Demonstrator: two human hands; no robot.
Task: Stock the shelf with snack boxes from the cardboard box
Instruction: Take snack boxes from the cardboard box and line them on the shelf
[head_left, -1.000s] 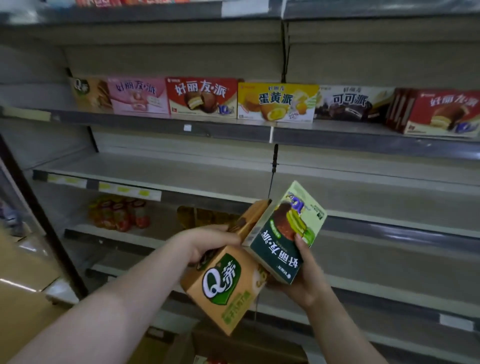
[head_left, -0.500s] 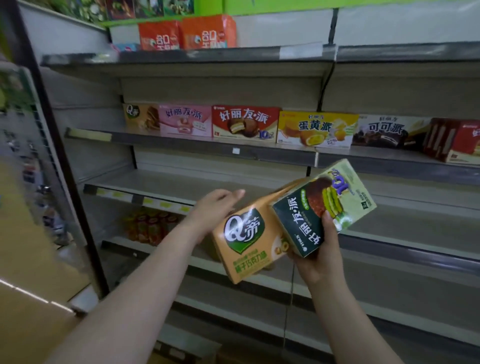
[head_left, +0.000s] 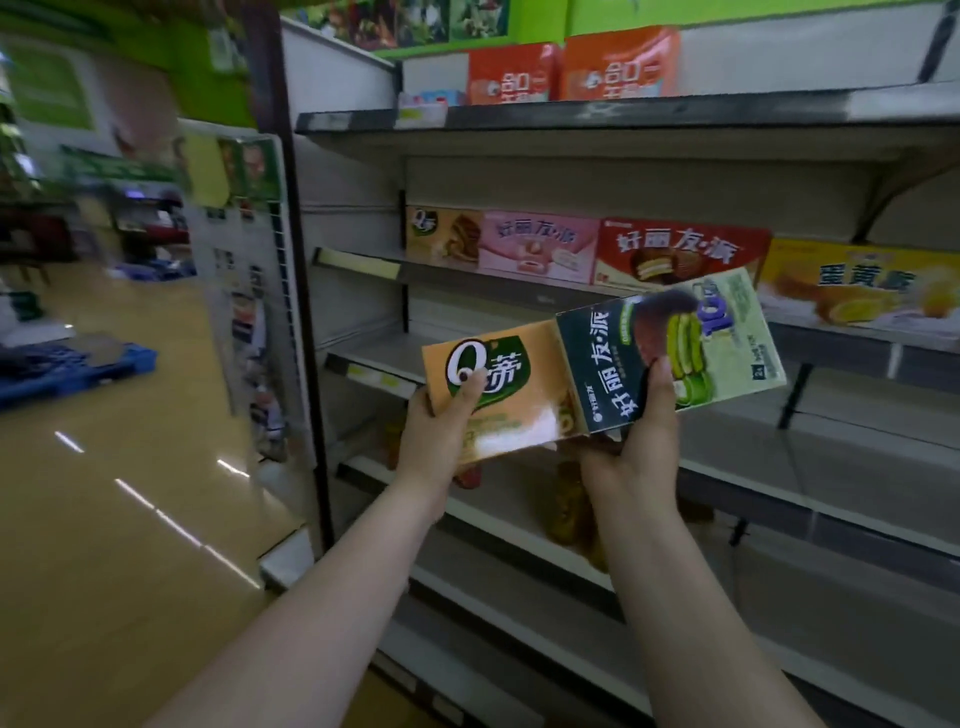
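Shop shelving fills the background, mostly bare, with one row of snack boxes (head_left: 675, 254) on an upper shelf (head_left: 519, 291). Left hand (head_left: 441, 426) now grips the orange box (head_left: 493, 395), thumb across its logo; half a second ago that hand was off it. Right hand (head_left: 639, 441) pinches the green box (head_left: 670, 343), thumb on its face. Both boxes have risen and levelled out side by side, just below the stocked row, so placing them looks close. No cardboard box shows.
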